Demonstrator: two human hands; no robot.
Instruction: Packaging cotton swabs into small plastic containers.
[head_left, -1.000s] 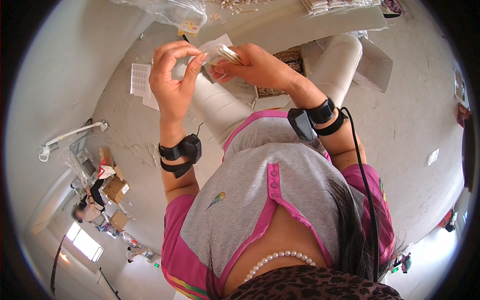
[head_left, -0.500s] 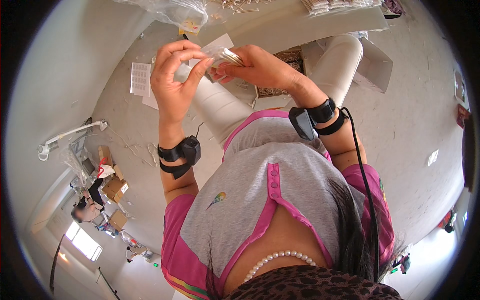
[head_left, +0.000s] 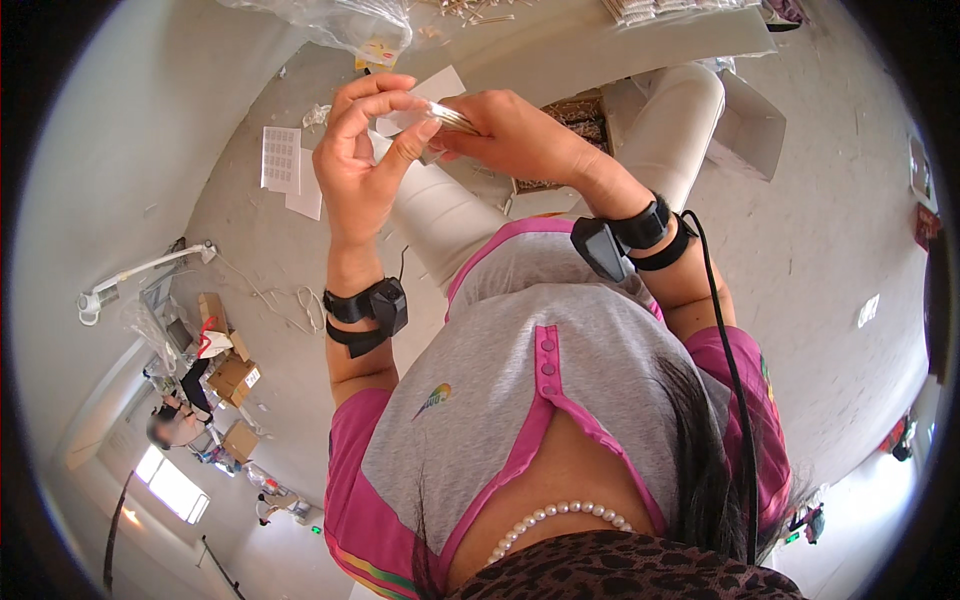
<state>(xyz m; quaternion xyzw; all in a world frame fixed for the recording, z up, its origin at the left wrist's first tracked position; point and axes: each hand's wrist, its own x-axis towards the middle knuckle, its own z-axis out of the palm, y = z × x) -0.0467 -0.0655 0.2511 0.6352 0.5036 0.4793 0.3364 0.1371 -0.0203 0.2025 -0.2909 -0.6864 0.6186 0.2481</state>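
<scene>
Seen from above: left hand (head_left: 365,160) pinched a small clear plastic sleeve (head_left: 405,118); right hand (head_left: 510,135) gripped a thin bundle of pale metallic sticks (head_left: 452,118) (probably light, stiff, slippery), best held mid-length, raised over white-trousered knees (head_left: 440,215).

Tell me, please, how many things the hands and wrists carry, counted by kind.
Black wrist bands: 2, left wrist band and right wrist band
Small clear bags: 1, clear bag in the left hand
Thin metal pieces: 1, metal piece in the right hand
Total: 4
</scene>
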